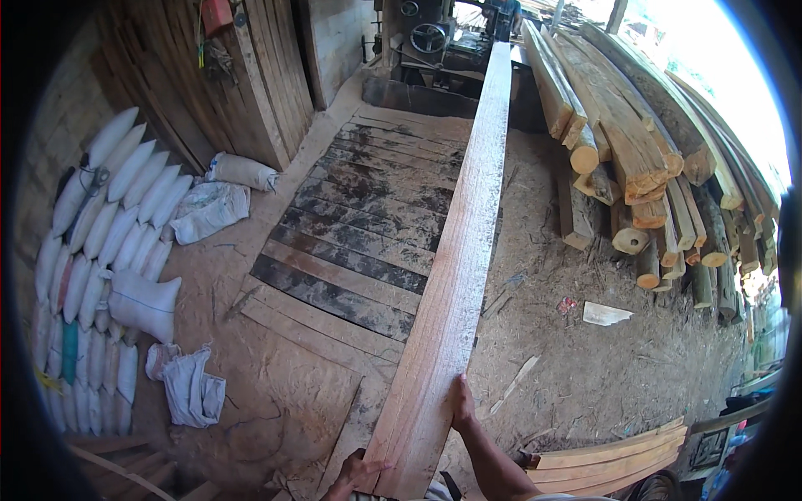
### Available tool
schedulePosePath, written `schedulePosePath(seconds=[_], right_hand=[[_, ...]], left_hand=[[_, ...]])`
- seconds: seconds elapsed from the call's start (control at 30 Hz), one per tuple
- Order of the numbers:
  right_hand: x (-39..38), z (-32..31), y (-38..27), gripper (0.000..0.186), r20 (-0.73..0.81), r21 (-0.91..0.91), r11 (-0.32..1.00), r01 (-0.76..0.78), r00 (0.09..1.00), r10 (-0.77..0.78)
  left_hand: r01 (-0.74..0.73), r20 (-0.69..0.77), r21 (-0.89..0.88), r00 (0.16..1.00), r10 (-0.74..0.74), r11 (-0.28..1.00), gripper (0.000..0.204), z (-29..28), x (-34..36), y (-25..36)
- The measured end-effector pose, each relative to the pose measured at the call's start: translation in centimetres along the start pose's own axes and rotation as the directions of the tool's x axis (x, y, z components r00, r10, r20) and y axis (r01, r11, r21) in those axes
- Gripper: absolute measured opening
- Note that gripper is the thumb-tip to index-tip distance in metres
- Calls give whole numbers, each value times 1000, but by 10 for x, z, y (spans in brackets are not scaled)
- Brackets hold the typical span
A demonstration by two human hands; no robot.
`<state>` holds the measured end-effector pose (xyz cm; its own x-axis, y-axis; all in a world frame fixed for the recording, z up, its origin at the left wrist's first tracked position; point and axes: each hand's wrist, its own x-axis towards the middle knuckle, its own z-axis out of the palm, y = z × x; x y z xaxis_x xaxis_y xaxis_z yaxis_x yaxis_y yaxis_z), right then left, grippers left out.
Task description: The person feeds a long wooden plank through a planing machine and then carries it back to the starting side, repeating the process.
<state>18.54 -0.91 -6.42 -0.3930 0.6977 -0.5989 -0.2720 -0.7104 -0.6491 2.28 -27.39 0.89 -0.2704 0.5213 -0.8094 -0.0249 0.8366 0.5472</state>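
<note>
A long wooden board (455, 250) stretches from my body to a machine at the far end. Its near end is held between my two hands. My left hand (359, 473) grips the left edge close to the end, fingers lying over the upper face. Farther up, on the right edge, my right hand (463, 404) holds the board, with the fingers partly hidden against its side and underside. A thin dark line runs lengthwise near the board's left edge at this end. The far end meets the machine (443, 37), which has a handwheel.
Stacked white sacks (100, 225) line the left wall. Planks (276, 83) lean behind them. Slats (351, 217) cover part of the floor left of the board. Logs and beams (618, 125) are piled at right, and cut boards (610, 461) lie near my right arm. A person (515, 15) is partly visible beyond the machine.
</note>
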Motion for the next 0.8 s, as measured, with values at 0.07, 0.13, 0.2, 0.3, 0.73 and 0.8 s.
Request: schedulePosePath(seconds=[0.07, 0.13, 0.2, 0.3, 0.73, 0.8], right_hand=[[9, 22, -39, 69, -10, -36, 998, -59, 998, 59], [31, 30, -67, 71, -30, -70, 992, -108, 994, 106], [55, 37, -90, 74, -18, -40, 995, -87, 996, 87], [87, 54, -137, 76, 48, -122, 992, -8, 999, 14], [325, 82, -317, 77, -2, -135, 991, 4, 1000, -4], [361, 94, -357, 76, -88, -101, 988, -119, 990, 110]], left_hand=[[-11, 3, -45, 1000, 11, 999, 89, -5, 8, 39], [-30, 13, -84, 999, 31, 996, 85, -7, 24, 72], [-17, 23, -144, 1000, 21, 989, 82, -9, 40, 103], [-57, 74, -185, 995, 72, 981, 80, -14, 76, 148], [7, 47, -79, 999, -3, 997, 74, -23, 269, 359], [-4, 123, -177, 992, 26, 984, 72, -25, 290, 414]])
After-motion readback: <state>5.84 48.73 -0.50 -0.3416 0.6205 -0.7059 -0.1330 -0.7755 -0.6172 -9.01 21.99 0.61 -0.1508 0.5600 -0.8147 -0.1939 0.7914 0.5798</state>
